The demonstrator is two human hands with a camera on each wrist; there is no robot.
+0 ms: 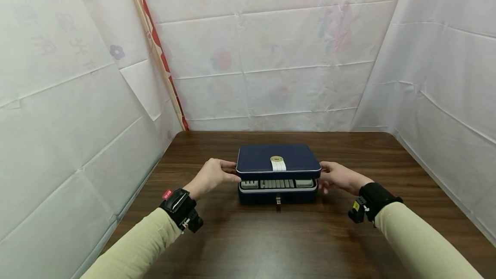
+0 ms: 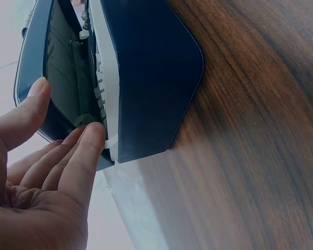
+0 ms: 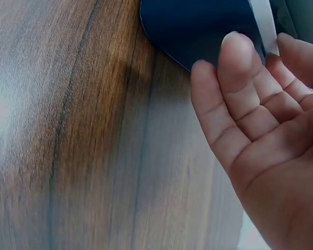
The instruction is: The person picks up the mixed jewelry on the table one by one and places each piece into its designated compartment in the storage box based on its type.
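Note:
A navy blue jewelry box (image 1: 277, 196) sits on the wooden table, its lid (image 1: 263, 158) raised partway at the front. Pale compartments and ring-roll slots show in the gap. A white strap with a gold-coloured clasp (image 1: 277, 159) hangs on the lid's front; a small metal catch (image 1: 278, 201) is on the base. My left hand (image 1: 217, 175) holds the lid's left side, its thumb (image 2: 34, 107) on the rim and its fingers behind. At the right side, my right hand (image 1: 341, 177) holds the lid's edge; its lower fingers (image 3: 235, 65) are beside the base.
The dark brown tabletop (image 1: 248, 244) extends around the box. White sheets hang at the back (image 1: 263, 55), left (image 1: 58, 119) and right (image 1: 445, 98) of the table. A red and beige strip (image 1: 159, 51) runs down the back left corner.

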